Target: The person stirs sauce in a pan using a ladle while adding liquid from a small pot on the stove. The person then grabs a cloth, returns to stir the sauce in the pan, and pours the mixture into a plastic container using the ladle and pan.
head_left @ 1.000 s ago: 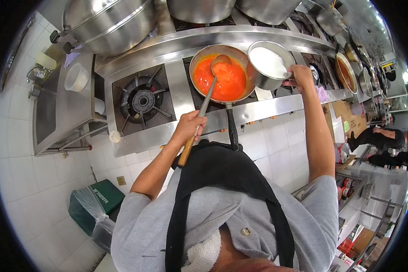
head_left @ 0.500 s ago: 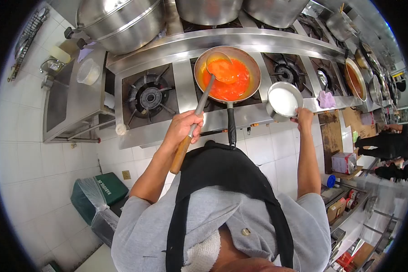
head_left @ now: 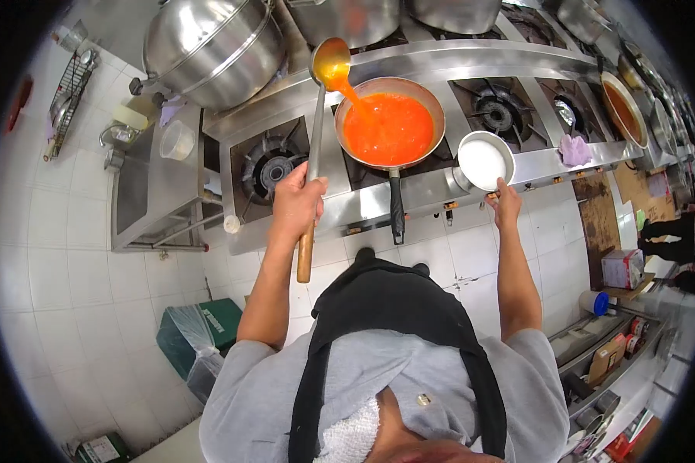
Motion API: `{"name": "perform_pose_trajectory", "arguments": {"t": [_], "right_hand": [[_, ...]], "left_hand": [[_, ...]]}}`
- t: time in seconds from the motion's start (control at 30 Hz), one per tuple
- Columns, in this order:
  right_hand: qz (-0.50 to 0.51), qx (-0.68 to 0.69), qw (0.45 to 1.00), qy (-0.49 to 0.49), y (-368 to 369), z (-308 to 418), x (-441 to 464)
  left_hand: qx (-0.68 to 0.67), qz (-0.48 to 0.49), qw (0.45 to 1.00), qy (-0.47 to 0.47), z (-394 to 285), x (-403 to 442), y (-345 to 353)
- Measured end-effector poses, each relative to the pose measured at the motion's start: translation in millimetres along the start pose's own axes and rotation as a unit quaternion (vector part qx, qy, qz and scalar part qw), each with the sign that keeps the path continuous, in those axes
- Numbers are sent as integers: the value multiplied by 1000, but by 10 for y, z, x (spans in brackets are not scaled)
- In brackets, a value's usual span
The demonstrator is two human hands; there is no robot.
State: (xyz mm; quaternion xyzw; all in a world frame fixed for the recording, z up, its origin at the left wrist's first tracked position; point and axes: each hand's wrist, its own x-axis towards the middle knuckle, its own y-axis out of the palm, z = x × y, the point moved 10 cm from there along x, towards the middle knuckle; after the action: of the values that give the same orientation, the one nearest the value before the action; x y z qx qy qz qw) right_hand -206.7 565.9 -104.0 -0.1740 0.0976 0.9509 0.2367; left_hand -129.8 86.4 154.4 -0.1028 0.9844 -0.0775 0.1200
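Note:
My left hand (head_left: 298,202) is wrapped round the shaft of a long ladle (head_left: 316,127) with a wooden handle end. The ladle's bowl is raised and tipped above the left rim of a frying pan (head_left: 439,131), and orange liquid streams from it. Bright orange-red sauce (head_left: 390,131) covers the pan's bottom. The pan sits on a burner, its black handle towards me. In my right hand (head_left: 506,204) is the near side of a small metal pot (head_left: 461,171), which holds a white liquid (head_left: 482,163) at the stove's front edge.
Bare burners (head_left: 273,166) flank the pan. Large steel pots (head_left: 212,54) stand behind it. A purple cloth (head_left: 574,150) lies on the stove's front ledge at right. Further right is a wide pan of brown sauce (head_left: 624,109). A green bin (head_left: 216,318) stands at lower left.
The ladle has risen out of the sauce, up and left, and its bowl now pours back into the pan. My right hand still holds the pot in about the same place.

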Motion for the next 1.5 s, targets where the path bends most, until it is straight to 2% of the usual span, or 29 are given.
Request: {"name": "perform_pose_trajectory", "arguments": {"t": [0.13, 0.2, 0.23, 0.3, 0.37, 0.47, 0.53, 0.57, 0.6, 0.67, 0.8, 1.0, 1.03, 1.17, 1.3, 1.43, 1.5], "right_hand": [[17, 4, 999, 33, -103, -40, -320], [-38, 19, 998, 45, -290, -195, -608], [-64, 25, 996, 50, -394, -331, -735], [-22, 29, 991, 131, -637, -1038, -789], [-51, -4, 980, 190, -803, -1505, -1131], [-46, 13, 953, 298, -1052, -2366, -1541], [-44, -7, 950, 308, -1211, -2767, -1821], [-27, -56, 957, 283, -1187, -2622, -2057], [3, -107, 942, 319, -1183, -2711, -2181], [30, -165, 941, 295, -1247, -2700, -2328], [20, -215, 925, 314, -1370, -2740, -2467], [-50, -80, 938, 334, -1398, -2738, -2378], [-44, -87, 938, 334, -1395, -2727, -2343], [-78, -88, 921, 371, -1401, -2779, -2307], [-45, -112, 930, 348, -1360, -2758, -2317], [-52, -142, 927, 344, -1381, -2698, -2368], [-55, -137, 928, 342, -1394, -2674, -2391]], "left_hand": [[159, 3, 987, 33, 412, 323, -18], [253, -9, 963, 91, 968, 694, -73], [250, 5, 964, 91, 1132, 777, -31], [236, 58, 968, 64, 1173, 765, 129], [106, 111, 988, -26, 1279, 620, 298], [-119, 195, 965, -127, 1246, 355, 550], [-270, 249, 912, -182, 1242, 286, 689], [-378, 224, 867, -238, 1317, 289, 739], [-408, 241, 843, -255, 1279, 277, 768], [-465, 270, 792, -288, 1184, 246, 769], [-396, 254, 843, -261, 958, 149, 548], [-225, 234, 931, -166, 576, 92, 143], [-215, 203, 943, -151, 493, 95, 78], [-191, 178, 962, -74, 187, 124, -106], [-123, 122, 985, 4, -134, 149, -232], [-78, 92, 991, 52, -217, 230, -203], [-6, 62, 997, 48, -82, 322, -158]]}}
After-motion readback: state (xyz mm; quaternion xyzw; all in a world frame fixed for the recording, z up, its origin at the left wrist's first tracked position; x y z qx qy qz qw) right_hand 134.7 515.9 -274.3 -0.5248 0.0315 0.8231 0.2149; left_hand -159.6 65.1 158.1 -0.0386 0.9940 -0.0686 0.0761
